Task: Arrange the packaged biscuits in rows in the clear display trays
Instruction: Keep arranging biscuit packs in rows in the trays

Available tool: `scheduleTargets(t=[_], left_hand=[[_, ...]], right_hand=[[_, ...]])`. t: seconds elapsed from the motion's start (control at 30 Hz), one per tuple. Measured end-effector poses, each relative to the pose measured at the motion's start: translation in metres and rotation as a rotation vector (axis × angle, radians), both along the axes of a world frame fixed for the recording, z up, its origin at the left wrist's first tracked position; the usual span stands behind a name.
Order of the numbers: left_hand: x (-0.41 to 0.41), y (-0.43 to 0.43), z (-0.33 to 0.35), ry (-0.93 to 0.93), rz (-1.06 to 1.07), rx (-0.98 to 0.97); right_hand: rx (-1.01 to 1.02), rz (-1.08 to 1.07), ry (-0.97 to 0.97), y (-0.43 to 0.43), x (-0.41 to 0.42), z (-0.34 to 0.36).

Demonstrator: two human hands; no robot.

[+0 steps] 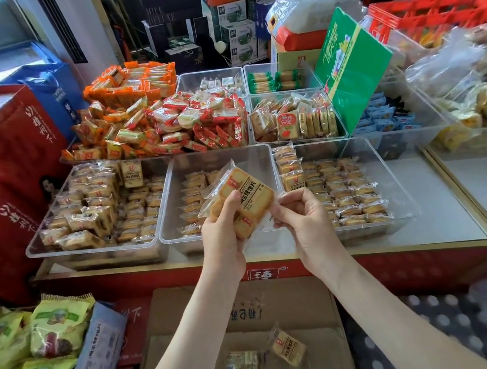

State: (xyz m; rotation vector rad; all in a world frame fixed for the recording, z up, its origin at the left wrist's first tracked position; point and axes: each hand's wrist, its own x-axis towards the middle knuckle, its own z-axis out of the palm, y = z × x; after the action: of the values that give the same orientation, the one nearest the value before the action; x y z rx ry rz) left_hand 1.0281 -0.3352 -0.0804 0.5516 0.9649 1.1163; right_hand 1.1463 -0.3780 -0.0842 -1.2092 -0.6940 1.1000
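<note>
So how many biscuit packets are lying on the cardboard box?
2. The left packet lies on the cardboard box near the bottom edge; the right packet lies just beside it, turned askew. No others show.

Lighting: bright, even, daylight-toned, strongest far up-left of the middle clear tray (pixel 259 163). Shadows: soft and faint, just below that tray. Glare: pale sheen on its walls. Blur: smear on the red basket (pixel 437 10), up-right of tray. Distortion: wide-angle bowing toward edges, well away from tray.
</note>
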Motion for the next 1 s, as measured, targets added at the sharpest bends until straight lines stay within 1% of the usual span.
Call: scheduleTargets(t=[0.1, 0.17, 0.23, 0.27, 0.33, 0.43, 0.53, 0.63, 0.67, 0.7, 0.8, 0.83, 0.87, 0.93, 1.0], left_hand=[[-0.001, 0.002, -0.001, 0.086, -0.010, 0.077], [-0.003, 0.005, -0.002, 0.209, -0.054, 0.168], [-0.003, 0.006, -0.003, 0.335, -0.151, 0.260], [-0.001, 0.004, -0.004, 0.379, -0.196, 0.280], [0.001, 0.001, -0.005, 0.449, -0.271, 0.292], [0.000, 0.003, -0.005, 0.551, -0.400, 0.345], [0.001, 0.004, -0.006, 0.555, -0.506, 0.353], [0.008, 0.006, -0.012, 0.583, -0.528, 0.335], [0.010, 0.008, -0.015, 0.574, -0.513, 0.310], [0.013, 0.010, -0.017, 0.539, -0.489, 0.271], [0.018, 0.017, -0.022, 0.374, -0.369, 0.097], [0.019, 0.020, -0.024, 0.322, -0.330, 0.048], [0.020, 0.023, -0.027, 0.273, -0.297, 0.004], [0.021, 0.030, -0.036, 0.176, -0.241, -0.071], [0.022, 0.035, -0.046, 0.109, -0.201, -0.119]], right_hand=[[-0.028, -0.014, -0.374, -0.001, 0.007, -0.002], [-0.003, -0.007, -0.534, 0.000, 0.013, 0.001], [0.016, 0.103, -0.630, 0.003, 0.017, 0.006], [0.000, 0.168, -0.683, 0.004, 0.018, 0.008], [-0.049, 0.220, -0.751, 0.007, 0.021, 0.007], [-0.109, 0.280, -0.724, 0.006, 0.031, 0.004], [-0.185, 0.312, -0.575, 0.005, 0.042, -0.002], [-0.236, 0.287, -0.382, 0.011, 0.057, -0.015], [-0.234, 0.300, -0.269, 0.013, 0.065, -0.019], [-0.211, 0.316, -0.116, 0.016, 0.074, -0.024], [-0.105, 0.297, 0.420, 0.022, 0.106, -0.035], [-0.077, 0.285, 0.566, 0.024, 0.117, -0.041], [-0.060, 0.270, 0.668, 0.028, 0.126, -0.046], [-0.053, 0.244, 0.741, 0.038, 0.142, -0.058], [-0.057, 0.248, 0.717, 0.049, 0.156, -0.068]])
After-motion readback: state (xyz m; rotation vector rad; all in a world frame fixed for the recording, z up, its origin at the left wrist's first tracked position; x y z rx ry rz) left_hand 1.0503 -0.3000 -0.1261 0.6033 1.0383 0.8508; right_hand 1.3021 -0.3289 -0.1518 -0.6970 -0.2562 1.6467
